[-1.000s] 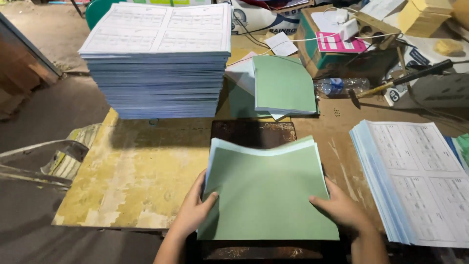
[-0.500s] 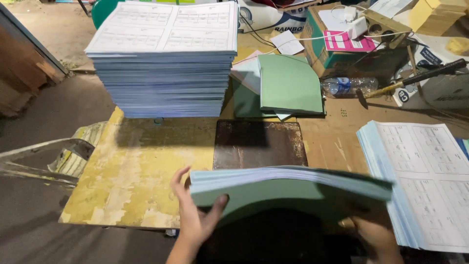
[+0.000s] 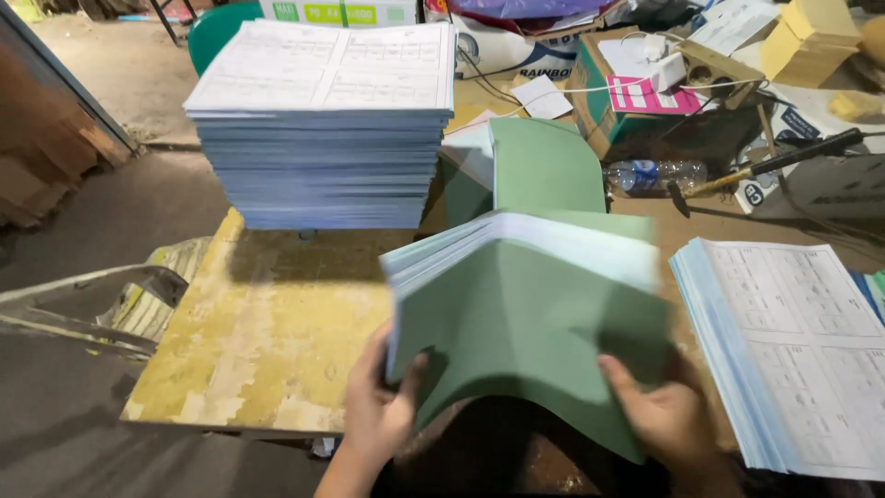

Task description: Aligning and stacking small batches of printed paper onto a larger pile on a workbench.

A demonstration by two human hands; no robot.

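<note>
Green card covers a thick bundle of sheets [image 3: 525, 323] that both hands hold raised and tilted over the near edge of the worn yellow board [image 3: 267, 341], its white page edges fanned toward the top, which suggests a grip that lets the sheets sit loose rather than squared. The left hand [image 3: 383, 406] clamps the bundle's left edge, thumb on the cover and fingers hidden behind; the right hand [image 3: 668, 415] grips the lower right corner, thumb pressed on the green face, and the cover bows downward between the two holds because nothing supports its middle. Just to the right lies a flat pile of printed forms [image 3: 793, 350], within easy reach. Beyond the bundle a second green-covered booklet [image 3: 544, 166] lies by itself, and to its left a tall stack of printed sheets [image 3: 323, 120] stands on the board's far end. A plastic bottle [image 3: 654, 173] and a cardboard box [image 3: 645, 101] sit further back among clutter.
</note>
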